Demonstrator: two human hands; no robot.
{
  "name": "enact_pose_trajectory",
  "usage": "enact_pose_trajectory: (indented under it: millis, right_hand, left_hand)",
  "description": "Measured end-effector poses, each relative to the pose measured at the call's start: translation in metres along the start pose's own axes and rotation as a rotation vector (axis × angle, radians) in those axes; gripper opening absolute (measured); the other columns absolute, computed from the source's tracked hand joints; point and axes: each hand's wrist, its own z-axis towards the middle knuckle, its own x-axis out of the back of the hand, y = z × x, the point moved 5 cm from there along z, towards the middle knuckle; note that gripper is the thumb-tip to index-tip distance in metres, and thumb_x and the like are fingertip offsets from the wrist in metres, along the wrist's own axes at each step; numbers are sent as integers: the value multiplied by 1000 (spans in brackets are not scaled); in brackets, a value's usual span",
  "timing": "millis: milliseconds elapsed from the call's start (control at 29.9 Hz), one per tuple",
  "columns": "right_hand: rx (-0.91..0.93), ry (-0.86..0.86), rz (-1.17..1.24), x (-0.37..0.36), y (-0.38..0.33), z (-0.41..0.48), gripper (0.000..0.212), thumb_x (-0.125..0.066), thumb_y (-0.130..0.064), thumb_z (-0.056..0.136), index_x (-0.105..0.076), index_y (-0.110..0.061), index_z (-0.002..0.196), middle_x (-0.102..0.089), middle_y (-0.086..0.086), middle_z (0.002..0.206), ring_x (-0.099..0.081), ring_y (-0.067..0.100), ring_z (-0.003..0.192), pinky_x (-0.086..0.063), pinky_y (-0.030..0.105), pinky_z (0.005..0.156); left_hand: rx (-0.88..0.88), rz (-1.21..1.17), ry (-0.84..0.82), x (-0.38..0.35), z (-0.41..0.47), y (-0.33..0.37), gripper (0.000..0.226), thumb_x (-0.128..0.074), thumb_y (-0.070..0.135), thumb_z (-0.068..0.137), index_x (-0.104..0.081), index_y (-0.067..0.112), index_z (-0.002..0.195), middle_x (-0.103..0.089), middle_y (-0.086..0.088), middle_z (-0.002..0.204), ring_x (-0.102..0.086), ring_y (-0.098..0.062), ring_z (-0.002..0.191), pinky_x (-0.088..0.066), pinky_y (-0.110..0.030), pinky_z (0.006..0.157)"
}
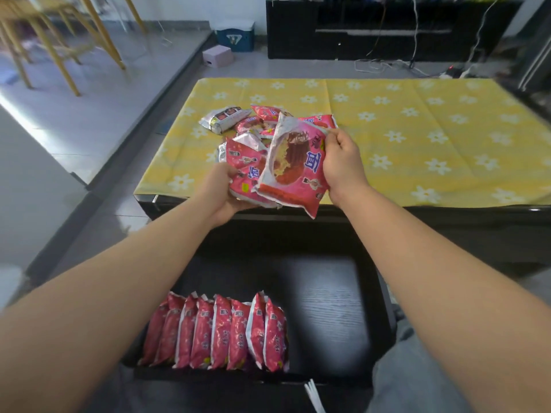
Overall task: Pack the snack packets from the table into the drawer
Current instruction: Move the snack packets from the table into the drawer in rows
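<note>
My left hand (222, 192) grips a stack of pink snack packets (244, 169) from below, above the table's near edge. My right hand (341, 165) pinches the right side of a larger pink packet (293, 165) that leans against that stack. Behind them, several more pink and silver packets (238, 122) lie in a loose pile on the yellow flowered tablecloth (417, 138). Below the table the dark drawer (328, 311) stands pulled out. A row of several pink packets (217, 332) stands upright along its left half.
The drawer's right half shows bare dark wood. Wooden chair legs (59, 46) stand at the far left. A black TV cabinet (387, 28) with cables sits behind the table. A pink box (217, 56) and a blue bin (235, 37) rest on the floor.
</note>
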Motion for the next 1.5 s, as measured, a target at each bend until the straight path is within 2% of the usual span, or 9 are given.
enact_pose_trajectory:
  millis: [134,368,568,669,869,1036,1103,1270,1504]
  right_hand:
    - [104,-128,-184,-15,-3,-20,25,-38,-26,110,-58,-23,96,-62,11,97,-64,41,101,-53,54,96]
    - [427,-427,-605,-56,-6,-74,18,-35,-19,109,-51,-25,103,-60,0,82,-57,16,75,-43,34,65]
    - [520,-460,-930,-84,23,-112,22,-42,-14,103,-60,-20,114,-54,0,117,-48,26,113,-46,54,92]
    - [530,-327,-998,-89,35,-126,23,-48,-33,105,-62,-25,122,-48,6,141,-41,29,129,-46,54,99]
    - [315,-119,-1255,-87,54,-132,84,-22,-87,88,-48,-23,137,-46,10,138,-47,31,122,-47,50,87]
    - [91,-357,-1013,-97,85,-136,73,-17,-72,99,-49,-22,142,-51,10,137,-41,32,127,-40,50,101]
    - [135,-427,-822,-99,87,-141,63,-22,-59,106,-47,-22,149,-49,8,145,-37,30,135,-35,45,113]
    - [290,-435,-529,-104,84,-156,47,-34,-27,107,-49,-18,150,-37,5,158,-33,18,147,-31,41,122]
    - [-34,-268,-434,-90,102,-134,53,-44,-2,101,-48,-14,153,-13,5,173,-28,25,155,-44,43,116]
  left_hand:
    - [35,48,-72,9,-23,-8,72,-58,5,41,-57,11,113,-78,-9,83,-79,-31,79,-62,-50,68]
    - [139,366,-184,19,-48,-50,32,-58,34,88,-74,13,107,-78,-17,105,-74,-35,94,-63,-48,76]
    - [150,281,-41,30,-61,-80,26,-61,34,98,-73,12,96,-79,-16,86,-78,-30,71,-61,-40,60]
    - [124,201,-17,38,-64,-88,32,-72,40,84,-73,12,100,-77,-22,98,-80,-28,78,-62,-39,59]
    - [85,6,91,53,-62,-94,39,-60,42,96,-76,13,116,-78,-15,113,-78,-30,99,-65,-41,74]
    - [87,40,141,63,-63,-97,44,-52,45,98,-74,14,120,-79,-12,111,-76,-28,105,-59,-47,94]
    - [119,15,154,65,-64,-100,43,-51,49,100,-73,18,121,-79,-12,111,-75,-30,105,-59,-47,84]
    - [180,-85,122,65,-61,-108,42,-52,49,103,-69,19,128,-78,-10,116,-74,-29,109,-61,-41,74]
    - [226,-120,174,76,-59,-120,39,-50,41,106,-64,13,129,-80,-12,111,-78,-30,99,-58,-53,93]
